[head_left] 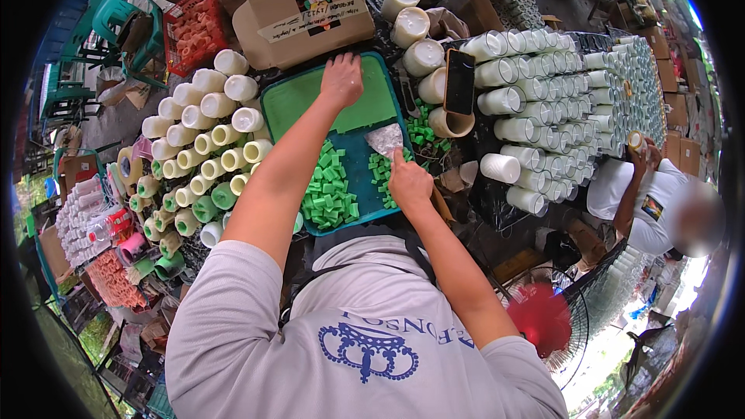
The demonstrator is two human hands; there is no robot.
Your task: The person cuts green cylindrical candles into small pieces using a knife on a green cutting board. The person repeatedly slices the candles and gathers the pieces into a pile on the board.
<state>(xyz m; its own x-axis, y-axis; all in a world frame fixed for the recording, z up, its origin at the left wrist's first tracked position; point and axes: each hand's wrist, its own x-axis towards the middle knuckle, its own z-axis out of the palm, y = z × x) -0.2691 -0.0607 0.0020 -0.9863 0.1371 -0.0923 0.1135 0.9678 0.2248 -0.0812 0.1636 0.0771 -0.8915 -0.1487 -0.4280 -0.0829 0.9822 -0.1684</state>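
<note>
A teal tray (354, 161) lies in front of me with a flat green slab, perhaps wax, (375, 99) across its far half. My left hand (342, 81) rests on the slab near its far edge, fingers stretched out and nothing held. A scraper (384, 140) with a wide, whitish-smeared blade is in my right hand (410, 185), fingers wrapped round its handle. Its blade is by the slab's near right edge. Small green blocks (329, 192) are heaped in the tray's near left part. A smaller pile of blocks (380, 175) lies beside my right hand.
White and pale green candles (198, 116) stand in rows at left. Right of the tray are wide white candles (424, 57), a phone (459, 82) and many glass jars (535, 101). A cardboard box (306, 15) sits beyond. Another person (644, 202) works at far right, near a fan (539, 318).
</note>
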